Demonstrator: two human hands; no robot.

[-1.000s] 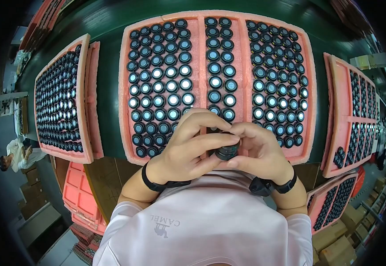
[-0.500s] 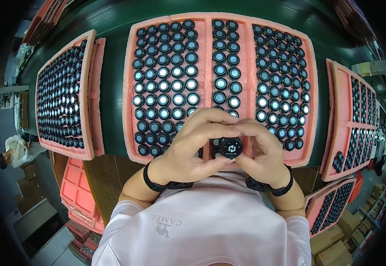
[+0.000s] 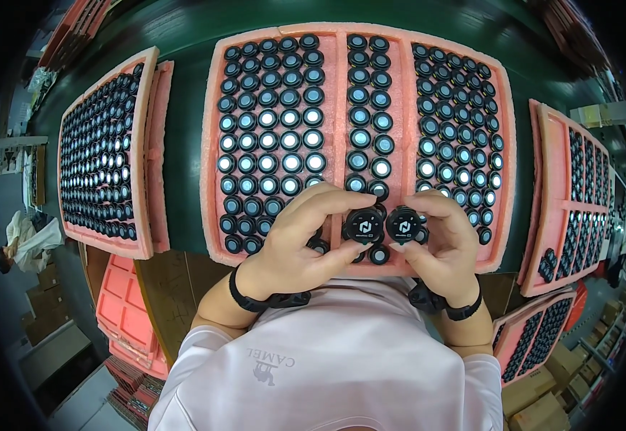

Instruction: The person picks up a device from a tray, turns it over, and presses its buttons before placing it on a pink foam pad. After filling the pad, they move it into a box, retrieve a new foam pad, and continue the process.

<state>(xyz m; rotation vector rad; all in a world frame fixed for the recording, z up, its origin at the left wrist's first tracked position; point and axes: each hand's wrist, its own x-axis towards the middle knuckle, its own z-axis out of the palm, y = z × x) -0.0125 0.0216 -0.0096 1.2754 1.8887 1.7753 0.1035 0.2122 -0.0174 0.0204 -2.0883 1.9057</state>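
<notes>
My left hand (image 3: 295,241) pinches a round black knob-like disc (image 3: 356,234) between thumb and fingers, its face with a white mark turned up. A similar black disc (image 3: 403,225) is gripped the same way in my right hand (image 3: 448,241). The two discs are side by side, a small gap between them, over the near edge of a pink foam tray (image 3: 336,93). Rows of round black parts (image 3: 290,118) with pale grey centres fill the tray's sections. My hands hide some of the nearest ones.
Another loaded pink tray (image 3: 147,144) stands to the left on the green tabletop (image 3: 186,136), and one more (image 3: 557,165) to the right. Lower left are stacked pink trays (image 3: 120,294). A person (image 3: 29,233) is at the far left. Cardboard boxes (image 3: 543,413) sit at lower right.
My hands, close together around the black pieces before, have drawn apart. Each now holds its own disc with the marked face showing; earlier only one marked face was visible.
</notes>
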